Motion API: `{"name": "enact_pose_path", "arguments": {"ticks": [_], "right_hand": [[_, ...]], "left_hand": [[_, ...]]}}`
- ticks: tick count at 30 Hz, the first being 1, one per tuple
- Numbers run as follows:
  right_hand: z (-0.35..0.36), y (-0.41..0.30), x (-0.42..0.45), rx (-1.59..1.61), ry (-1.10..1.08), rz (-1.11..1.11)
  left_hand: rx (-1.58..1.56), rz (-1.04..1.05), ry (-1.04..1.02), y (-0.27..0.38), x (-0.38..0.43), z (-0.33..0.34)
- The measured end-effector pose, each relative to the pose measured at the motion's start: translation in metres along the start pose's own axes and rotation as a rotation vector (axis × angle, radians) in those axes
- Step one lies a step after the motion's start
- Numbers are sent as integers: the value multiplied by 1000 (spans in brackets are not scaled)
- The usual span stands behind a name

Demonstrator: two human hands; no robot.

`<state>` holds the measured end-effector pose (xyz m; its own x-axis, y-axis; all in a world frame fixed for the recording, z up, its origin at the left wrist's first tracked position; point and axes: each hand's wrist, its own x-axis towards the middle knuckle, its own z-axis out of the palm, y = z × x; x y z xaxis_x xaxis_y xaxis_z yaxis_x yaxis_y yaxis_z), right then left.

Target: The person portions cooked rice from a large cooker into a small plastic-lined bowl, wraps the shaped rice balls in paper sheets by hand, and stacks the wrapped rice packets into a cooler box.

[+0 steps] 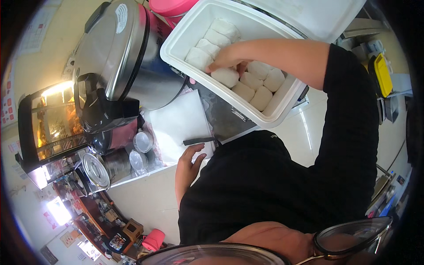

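Observation:
My right hand (230, 58) reaches down into a white cooler box (281, 121). Its thumb and fingers are around a rounded white wrapped bundle (225, 78). Several similar white bundles (261, 97) lie packed in the box, to both sides of that hand; my forearm hides part of the inside. By the counter's front edge, my left hand (190, 160) has its fingers apart and holds nothing. Just beyond its fingertips, a dark flat bar (198, 141) rests across a stack of white paper sheets (175, 116).
A large steel lidded cooker (109, 49) stands left of the box. Fried food sits in a lit display case (54, 122). Clear plastic tubs (143, 141) and a metal canister (96, 170) line the counter. The box's lid (308, 16) is raised behind it.

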<state>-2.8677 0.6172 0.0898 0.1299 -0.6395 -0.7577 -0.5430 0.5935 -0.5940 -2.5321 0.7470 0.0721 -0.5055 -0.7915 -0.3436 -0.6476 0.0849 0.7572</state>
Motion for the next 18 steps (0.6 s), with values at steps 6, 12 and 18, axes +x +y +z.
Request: {"name": "enact_pose_path", "arguments": {"ticks": [6, 12, 18], "right_hand": [[-3, 7, 14, -134, -38, -102], [5, 5, 17, -180, 27, -105], [1, 2, 4, 76, -175, -7]], "left_hand": [[-13, 16, 11, -6, -2, 0], [-23, -9, 19, -5, -2, 0], [-25, 30, 42, -14, -5, 1]]}}
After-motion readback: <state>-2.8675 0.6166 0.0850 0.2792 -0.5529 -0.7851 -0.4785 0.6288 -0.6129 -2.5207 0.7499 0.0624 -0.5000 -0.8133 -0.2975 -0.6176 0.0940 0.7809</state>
